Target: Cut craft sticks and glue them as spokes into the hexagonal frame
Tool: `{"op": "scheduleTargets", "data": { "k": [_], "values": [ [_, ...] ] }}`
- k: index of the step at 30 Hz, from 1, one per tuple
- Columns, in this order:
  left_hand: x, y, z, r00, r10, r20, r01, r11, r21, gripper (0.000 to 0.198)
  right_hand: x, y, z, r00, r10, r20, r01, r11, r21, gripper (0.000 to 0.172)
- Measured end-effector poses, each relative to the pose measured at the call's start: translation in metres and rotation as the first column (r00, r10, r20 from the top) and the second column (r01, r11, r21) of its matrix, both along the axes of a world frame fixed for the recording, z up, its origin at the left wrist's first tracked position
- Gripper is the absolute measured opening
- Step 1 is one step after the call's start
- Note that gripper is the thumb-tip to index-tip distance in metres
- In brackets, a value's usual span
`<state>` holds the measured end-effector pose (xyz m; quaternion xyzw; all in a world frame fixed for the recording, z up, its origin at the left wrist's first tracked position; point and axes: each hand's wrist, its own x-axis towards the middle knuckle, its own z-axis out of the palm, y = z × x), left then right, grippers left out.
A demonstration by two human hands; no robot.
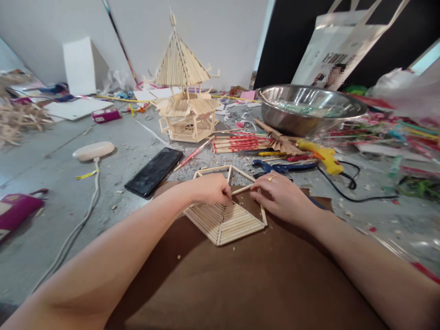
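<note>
A hexagonal frame of thin wooden sticks [242, 224] lies on brown cloth in front of me. Its near panels are filled with rows of sticks, while the upper right part is unfilled. My left hand [215, 189] is closed over the middle of the frame, its fingertips pinched at the inner end of a single wooden stick [242, 189]. At that stick's outer end, the thumb and fingers of my right hand [280, 196] close on it, above the frame's right side. Part of the frame's left side is hidden under my left hand.
Beyond the frame stands a stick pagoda model [185, 105]. A black phone [154, 172] lies to the left. On the right are blue-handled pliers [285, 166], a yellow glue gun [325, 156] with its cord, red-tipped sticks [240, 143] and a steel basin [295, 121].
</note>
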<state>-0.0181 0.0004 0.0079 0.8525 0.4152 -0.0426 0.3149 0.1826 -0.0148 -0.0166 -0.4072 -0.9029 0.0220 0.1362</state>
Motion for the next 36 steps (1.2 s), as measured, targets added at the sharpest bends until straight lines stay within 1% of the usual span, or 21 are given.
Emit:
{"op": "scheduleTargets", "data": {
  "k": [10,15,18,23,27,32,36],
  "values": [
    [0.000,0.000,0.000,1.000,-0.008,-0.005,0.008,1.000,-0.002,0.025,0.000,0.000,0.000,1.000,-0.003,0.003,0.003,1.000,-0.006,0.019],
    [0.000,0.000,-0.002,1.000,0.002,0.015,-0.002,1.000,-0.013,0.025,0.000,0.000,0.001,1.000,-0.002,0.001,0.002,1.000,-0.010,0.019],
    [0.000,-0.001,-0.001,1.000,0.014,0.025,-0.014,1.000,-0.024,0.023,0.001,0.000,0.001,1.000,0.007,-0.008,-0.007,1.000,-0.009,0.018],
    [-0.003,0.001,0.004,0.992,0.115,0.050,-0.115,0.993,-0.006,0.021,0.002,0.000,0.001,1.000,0.001,-0.030,0.000,1.000,0.011,0.018],
    [-0.008,0.007,0.002,0.977,0.187,0.102,-0.195,0.978,0.071,0.027,0.002,0.002,-0.001,0.999,-0.003,-0.039,0.006,0.997,0.075,0.022],
    [-0.011,0.014,-0.003,0.947,0.274,0.170,-0.307,0.926,0.217,0.033,-0.002,0.006,-0.005,1.000,0.018,0.016,-0.019,0.998,0.060,0.026],
    [-0.012,0.015,-0.005,0.911,0.333,0.241,-0.389,0.890,0.239,0.033,-0.004,0.008,-0.006,1.000,0.013,0.028,-0.015,0.998,0.064,0.023]
  ]
}}
